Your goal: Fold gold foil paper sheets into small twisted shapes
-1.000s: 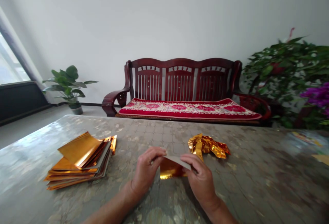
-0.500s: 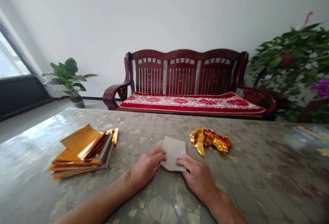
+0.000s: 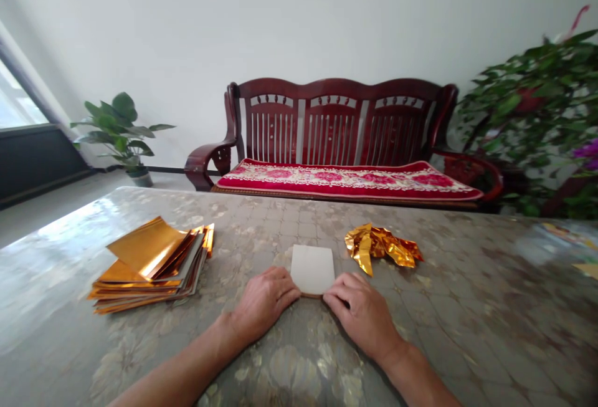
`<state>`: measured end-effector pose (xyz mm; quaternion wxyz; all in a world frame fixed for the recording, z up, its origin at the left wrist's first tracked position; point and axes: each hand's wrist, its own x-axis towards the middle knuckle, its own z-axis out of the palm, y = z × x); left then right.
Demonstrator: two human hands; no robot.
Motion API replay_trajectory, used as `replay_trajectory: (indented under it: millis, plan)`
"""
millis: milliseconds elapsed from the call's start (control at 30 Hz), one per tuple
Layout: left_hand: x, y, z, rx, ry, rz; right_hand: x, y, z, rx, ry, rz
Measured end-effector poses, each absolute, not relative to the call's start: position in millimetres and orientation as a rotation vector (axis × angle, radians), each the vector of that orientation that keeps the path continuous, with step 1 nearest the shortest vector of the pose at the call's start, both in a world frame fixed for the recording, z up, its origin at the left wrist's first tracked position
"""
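Note:
A small sheet of paper [image 3: 313, 270], pale grey on its upper face, lies between my hands in the middle of the table. Its near edge shows a thin brownish line, which looks like a fold or the coloured underside. My left hand [image 3: 268, 298] has its fingers closed at the near left corner. At the near right corner, the thumb and fingers of my right hand [image 3: 362, 310] are pressed together on the same edge. A crumpled piece of gold foil [image 3: 383, 246] lies beyond my right hand.
A pile of gold foil paper sheets [image 3: 144, 270] sits at the left of the table [image 3: 261, 376]. Clear plastic [image 3: 560, 242] lies at the far right. Behind the table stand a dark red wooden bench [image 3: 327, 126] and a potted plant [image 3: 124, 133].
The paper has gone from slightly lifted and bent to lying flatter, with a brownish near edge now showing. Both hands have shifted to its near corners. The view has tilted slightly downward.

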<state>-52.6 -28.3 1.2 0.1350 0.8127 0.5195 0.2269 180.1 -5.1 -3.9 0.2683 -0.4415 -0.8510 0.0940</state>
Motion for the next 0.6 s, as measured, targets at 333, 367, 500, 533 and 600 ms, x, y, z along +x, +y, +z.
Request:
replay_trajectory:
  millis: [333,367,500,533,600]
  plan:
    - [-53.0,-20.1,-0.7,2.235,1.556,0.672,181.7,0.7,-3.3,-1.302,-2.218,0.442]
    - [-53.0,-19.7,-1.4,2.225,1.559,0.679,182.0,0.7,-2.8,-1.288,-2.221,0.448]
    - [-52.4,-20.3,-4.7,2.164,1.578,0.721,182.5,1.6,-2.9,-1.261,-2.252,0.442]
    - [-52.1,-20.8,-5.5,2.139,1.595,0.732,182.4,2.0,-3.0,-1.274,-2.259,0.441]
    - [-51.6,-21.9,-6.6,2.092,1.642,0.752,181.5,2.8,-2.8,-1.321,-2.270,0.443]
